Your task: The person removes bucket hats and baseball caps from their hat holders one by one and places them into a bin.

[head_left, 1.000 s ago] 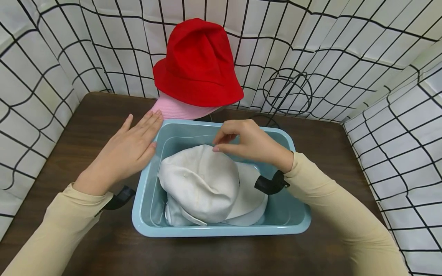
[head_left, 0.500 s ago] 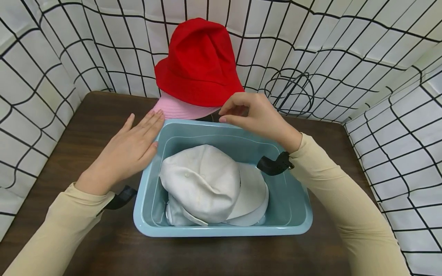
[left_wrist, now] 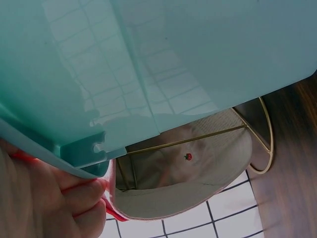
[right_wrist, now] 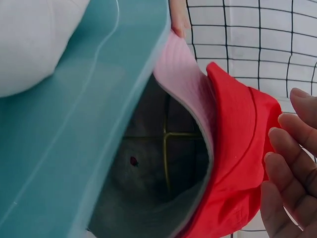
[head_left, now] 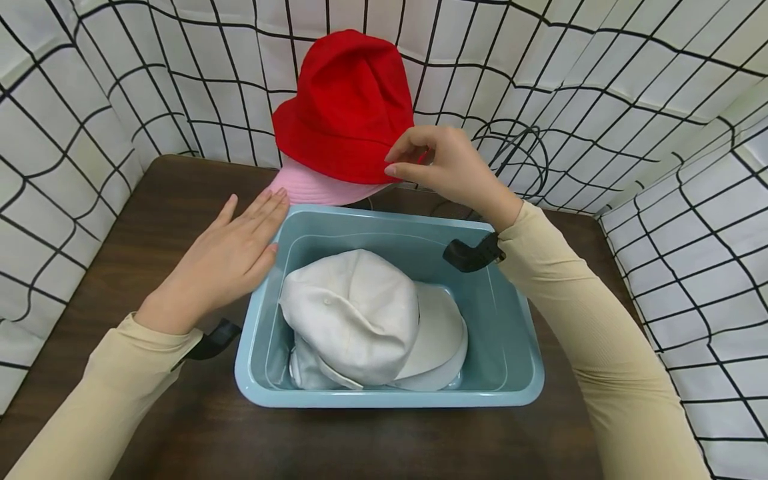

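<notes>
A red bucket hat (head_left: 351, 113) sits over a pink hat (head_left: 318, 185) behind the light blue basin (head_left: 390, 399). White caps (head_left: 354, 307) lie stacked in the basin. My left hand (head_left: 216, 263) lies flat with straight fingers at the basin's left rim, its fingertips by the pink brim. My right hand (head_left: 453, 167) is at the right side of the red brim, fingers loosely bent and thumb apart. In the right wrist view its fingers (right_wrist: 292, 163) are beside the red hat and pinch nothing; whether they touch it I cannot tell.
A gold wire stand (left_wrist: 188, 139) shows under the hats. Black wire grid panels (head_left: 198, 83) with white backing surround the dark wooden tabletop (head_left: 180, 193). A coiled black cable (head_left: 519, 150) hangs at the back, right of the hats.
My right hand has risen from above the white caps, over the basin's back rim, to the red hat's brim. The left hand has stayed in place.
</notes>
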Tool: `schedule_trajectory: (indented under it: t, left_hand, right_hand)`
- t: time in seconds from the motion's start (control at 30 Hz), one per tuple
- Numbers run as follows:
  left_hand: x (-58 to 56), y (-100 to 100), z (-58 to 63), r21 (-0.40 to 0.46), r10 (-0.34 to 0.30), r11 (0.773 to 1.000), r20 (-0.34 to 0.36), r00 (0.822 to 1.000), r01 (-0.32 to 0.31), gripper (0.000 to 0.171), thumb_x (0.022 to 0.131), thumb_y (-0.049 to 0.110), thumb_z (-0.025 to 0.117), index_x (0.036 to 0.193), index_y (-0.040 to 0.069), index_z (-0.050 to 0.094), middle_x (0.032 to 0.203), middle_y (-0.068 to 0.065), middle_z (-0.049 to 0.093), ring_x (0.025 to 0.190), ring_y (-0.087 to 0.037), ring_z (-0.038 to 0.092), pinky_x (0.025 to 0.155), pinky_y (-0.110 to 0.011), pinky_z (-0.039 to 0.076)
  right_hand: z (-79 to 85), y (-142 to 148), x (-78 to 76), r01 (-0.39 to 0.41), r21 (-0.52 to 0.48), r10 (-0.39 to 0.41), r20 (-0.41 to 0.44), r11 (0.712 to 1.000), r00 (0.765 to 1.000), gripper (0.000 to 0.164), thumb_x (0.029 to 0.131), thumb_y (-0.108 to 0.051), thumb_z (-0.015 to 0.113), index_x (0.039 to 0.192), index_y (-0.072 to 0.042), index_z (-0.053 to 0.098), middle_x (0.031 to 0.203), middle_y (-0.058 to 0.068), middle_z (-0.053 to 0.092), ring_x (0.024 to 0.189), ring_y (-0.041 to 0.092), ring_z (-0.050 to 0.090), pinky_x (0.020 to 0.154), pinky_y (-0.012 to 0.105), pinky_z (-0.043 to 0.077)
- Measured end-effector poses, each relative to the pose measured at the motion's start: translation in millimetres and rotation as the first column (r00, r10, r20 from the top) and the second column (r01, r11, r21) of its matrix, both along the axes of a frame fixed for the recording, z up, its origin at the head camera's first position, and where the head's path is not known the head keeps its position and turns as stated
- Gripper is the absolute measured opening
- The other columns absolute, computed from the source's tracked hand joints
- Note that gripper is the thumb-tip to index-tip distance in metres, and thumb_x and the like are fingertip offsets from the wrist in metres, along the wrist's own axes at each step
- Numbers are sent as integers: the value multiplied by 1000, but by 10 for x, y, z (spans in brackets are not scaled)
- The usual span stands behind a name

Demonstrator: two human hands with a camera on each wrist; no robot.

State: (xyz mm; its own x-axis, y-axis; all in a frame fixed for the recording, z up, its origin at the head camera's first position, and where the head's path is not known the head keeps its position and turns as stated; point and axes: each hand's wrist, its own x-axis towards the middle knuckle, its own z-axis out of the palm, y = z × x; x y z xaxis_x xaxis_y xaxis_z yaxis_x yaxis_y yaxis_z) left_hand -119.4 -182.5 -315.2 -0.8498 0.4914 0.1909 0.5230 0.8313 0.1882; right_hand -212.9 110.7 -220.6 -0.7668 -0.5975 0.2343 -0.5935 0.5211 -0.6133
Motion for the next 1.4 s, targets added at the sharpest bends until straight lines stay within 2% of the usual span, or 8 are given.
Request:
schedule_trajectory:
  t: [0.33, 0.47, 0.9, 1.0, 1.2, 1.4]
  left_hand:
    - [2, -7, 6, -3, 5, 1000, 12, 1000, -5, 62, 93, 25, 45, 146, -2, 27, 152, -17, 23, 142, -31, 15, 113, -51, 2]
    - [-1, -5, 8, -5, 2, 1000, 16, 1000, -2, 61, 94, 24, 44, 146, -3, 27, 152, -18, 24, 142, -31, 15, 113, -51, 3]
    - [-4, -16, -14, 5, -11, 1000, -1, 1000, 11, 61, 93, 22, 44, 145, -4, 28, 152, -18, 25, 142, -31, 16, 113, -53, 6]
    - [0, -27, -13, 10, -11, 1000, -2, 1000, 11, 60, 93, 22, 44, 145, -4, 28, 151, -19, 25, 142, -31, 16, 113, -53, 6]
    - [6, -27, -18, 15, -9, 1000, 6, 1000, 9, 60, 94, 22, 45, 145, -4, 29, 151, -19, 25, 142, -31, 16, 113, -54, 6]
    - [22, -38, -13, 24, -5, 1000, 7, 1000, 5, 59, 93, 21, 46, 145, -4, 30, 152, -18, 26, 142, -31, 16, 113, -54, 8]
  right_hand:
    - [91, -72, -156, 71, -5, -71, -37, 997, 997, 14, 87, -12, 67, 97, -1, 69, 89, 7, 65, 82, 14, 55, 76, 26, 46]
    - [129, -126, -226, 122, -15, -122, -49, 992, 991, 16, 88, -12, 66, 100, -1, 68, 93, 7, 65, 86, 14, 56, 78, 24, 46]
    - [209, -347, -543, 304, -62, -309, -128, 951, 942, 24, 90, -15, 64, 111, -5, 65, 109, 4, 65, 99, 11, 56, 83, 16, 44]
    - [217, -422, -622, 340, -89, -348, -116, 936, 930, 26, 90, -16, 63, 115, -6, 64, 113, 3, 63, 102, 10, 55, 85, 15, 43]
    - [230, -559, -792, 388, -174, -400, -41, 905, 915, 27, 91, -13, 62, 117, -8, 62, 117, 3, 61, 108, 10, 53, 90, 15, 42]
    - [224, -660, -935, 395, -200, -406, -21, 897, 913, 25, 90, -10, 62, 115, -8, 63, 115, 3, 61, 107, 10, 52, 89, 15, 42]
